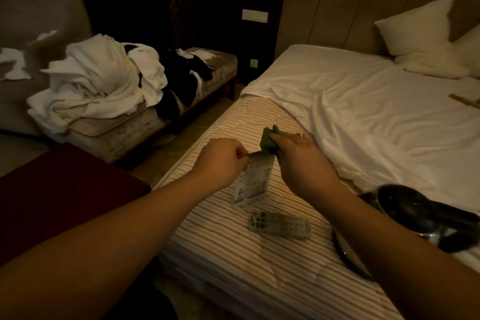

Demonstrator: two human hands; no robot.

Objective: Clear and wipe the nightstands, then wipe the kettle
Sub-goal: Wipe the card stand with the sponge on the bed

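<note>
We see both arms reaching over the striped mattress (pixel 223 239), which we take as our landmark. Its bare quilted corner, ribbed in thin tan and cream lines, fills the middle; a rumpled white sheet (pixel 368 112) covers the mattress further up, toward two plump white pillows (pixel 420 36) at its head.

Above the bare corner our left hand (pixel 220 161) has its fingers curled, pinching the upper edge of a flat rectangular card (pixel 252 180) printed with rows of small marks; the card looks stiff and clear-edged, and it hangs tilted, whether its lower edge touches the mattress we cannot tell. Our right hand (pixel 298 153) grips a bunched green cloth (pixel 268 139), soft and crumpled, held against the top of the card.

Just below the card a grey remote control (pixel 280 225), long and boxy with many small buttons, lies flat on the stripes. At the mattress's right side, partly behind the right forearm, lies the kettle (pixel 426 218), shiny metal with a rounded dark lid and black handle, tilted on the sheet; what is inside we cannot tell.

Left of the mattress, across a strip of floor, a padded bench (pixel 161 119) bears a heap of crumpled white linen (pixel 101 86) and some dark cloth (pixel 181 80)
</note>
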